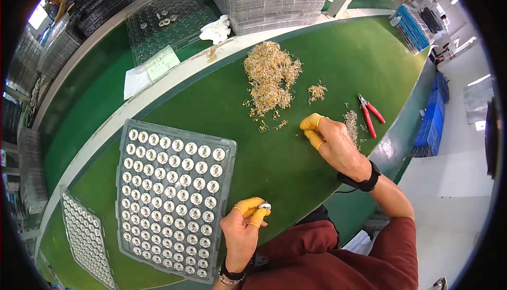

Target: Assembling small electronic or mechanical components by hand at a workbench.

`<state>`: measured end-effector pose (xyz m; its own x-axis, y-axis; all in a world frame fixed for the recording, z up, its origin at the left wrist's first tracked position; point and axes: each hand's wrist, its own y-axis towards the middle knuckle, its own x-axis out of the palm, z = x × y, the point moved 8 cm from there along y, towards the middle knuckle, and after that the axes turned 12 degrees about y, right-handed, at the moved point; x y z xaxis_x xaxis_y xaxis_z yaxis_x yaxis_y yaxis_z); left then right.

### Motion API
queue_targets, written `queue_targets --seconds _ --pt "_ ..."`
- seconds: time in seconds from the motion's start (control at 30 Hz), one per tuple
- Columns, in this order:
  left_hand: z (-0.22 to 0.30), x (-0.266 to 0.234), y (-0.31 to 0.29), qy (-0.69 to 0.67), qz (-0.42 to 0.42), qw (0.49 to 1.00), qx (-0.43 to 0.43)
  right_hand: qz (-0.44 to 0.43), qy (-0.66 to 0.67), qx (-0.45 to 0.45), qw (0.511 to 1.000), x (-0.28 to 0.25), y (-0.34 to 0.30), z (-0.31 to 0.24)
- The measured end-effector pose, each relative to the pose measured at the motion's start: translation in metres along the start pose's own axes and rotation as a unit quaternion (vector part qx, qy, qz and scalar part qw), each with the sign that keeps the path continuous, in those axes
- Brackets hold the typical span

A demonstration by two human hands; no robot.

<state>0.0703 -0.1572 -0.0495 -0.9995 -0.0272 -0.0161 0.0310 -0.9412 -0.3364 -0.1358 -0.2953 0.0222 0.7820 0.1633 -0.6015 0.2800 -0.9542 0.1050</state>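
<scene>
Yellow finger covers sit on the thumb and forefinger of both hands. My left hand (242, 234) pinches a small round white-and-metal disc (265, 206) just right of the clear tray (231, 168). That tray holds rows of similar round discs. My right hand (340, 147) hovers low over the green table, its thumb and forefinger apart and nothing visible between them. A tiny loose bit (297, 135) lies just left of its fingertips. Beyond it is a small heap of yellowish wire-legged components (317, 93), with a much larger pile of components (269, 76) to the left.
Red-handled cutters (371, 116) lie right of my right hand, beside a scatter of thin metal bits (351, 124). A second filled tray (87, 237) is at the far left. Stacked clear trays (269, 5), a white cloth (215, 30) and paper slips (158, 65) line the back.
</scene>
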Motion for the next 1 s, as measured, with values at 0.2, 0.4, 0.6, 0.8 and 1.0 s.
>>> queue_targets --seconds 0.2,0.4,0.6,0.8,1.0 --pt "0.002 0.0 0.0 -0.014 0.001 1.0 0.013 0.041 -0.041 -0.005 0.998 -0.009 -0.004 0.007" --pt "0.003 0.0 0.0 -0.01 0.005 1.0 0.011 0.015 -0.112 -0.019 0.993 0.005 -0.006 0.004" --pt "0.003 0.0 0.0 -0.017 0.003 1.0 0.007 -0.051 -0.247 -0.104 0.962 0.024 -0.004 -0.002" --pt "0.001 0.0 0.0 -0.015 0.003 1.0 0.006 -0.101 -0.3 -0.118 0.941 0.025 0.002 -0.004" --pt "0.005 0.0 -0.001 0.014 0.001 1.0 0.019 -0.049 -0.385 -0.115 0.915 -0.007 0.044 0.02"
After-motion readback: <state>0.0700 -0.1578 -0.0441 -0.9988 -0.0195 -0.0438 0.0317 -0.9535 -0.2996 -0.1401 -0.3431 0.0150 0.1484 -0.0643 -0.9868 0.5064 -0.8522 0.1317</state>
